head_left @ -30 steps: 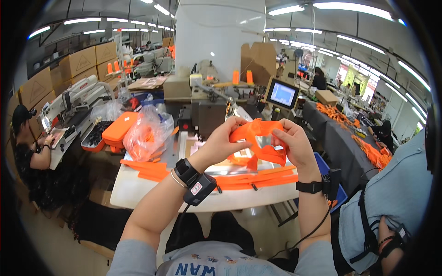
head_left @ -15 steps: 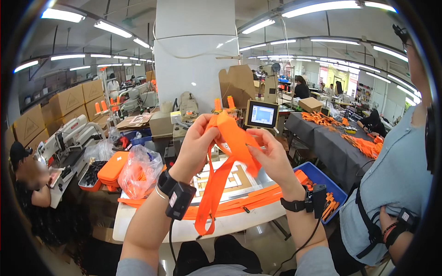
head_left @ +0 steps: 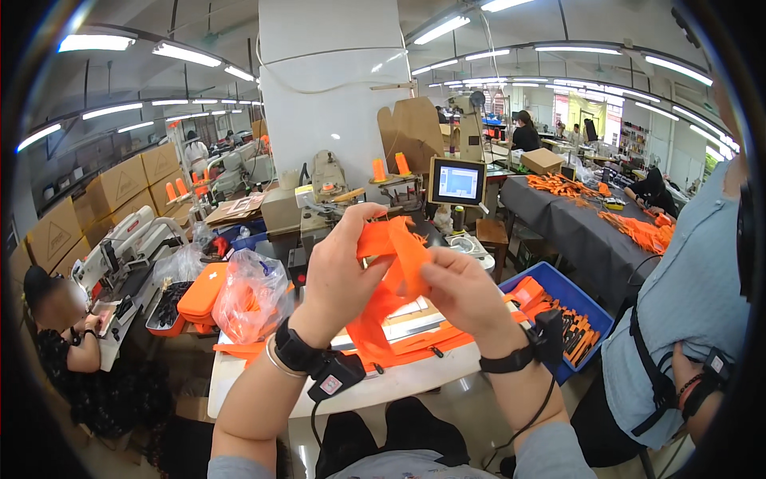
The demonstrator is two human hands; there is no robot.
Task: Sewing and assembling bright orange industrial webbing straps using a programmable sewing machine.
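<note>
A wide orange webbing strap [head_left: 408,254] is stretched between my hands above the front of the white table [head_left: 279,399]. My left hand [head_left: 341,267] is closed on one part of it, with the strap bending across the fingertips. On the other side, my right hand [head_left: 467,289] pinches the strap between thumb and fingers. A loose length hangs below the hands toward the table edge, where a small black clip [head_left: 436,351] shows. More orange straps [head_left: 447,339] lie across the table. The strap partly hides a light template board with cut-outs behind it.
To the right stands a blue bin [head_left: 586,302] of orange straps with black parts. A clear plastic bag [head_left: 254,291] and orange case [head_left: 203,289] are at left. Behind are a sewing machine [head_left: 329,180] and a screen [head_left: 457,182]. One person [head_left: 662,319] stands close at right; another sits left.
My right hand has come in closer and now grips the strap, whose upper part is folded over between my hands. The hanging loop has shifted, and the view has turned slightly.
</note>
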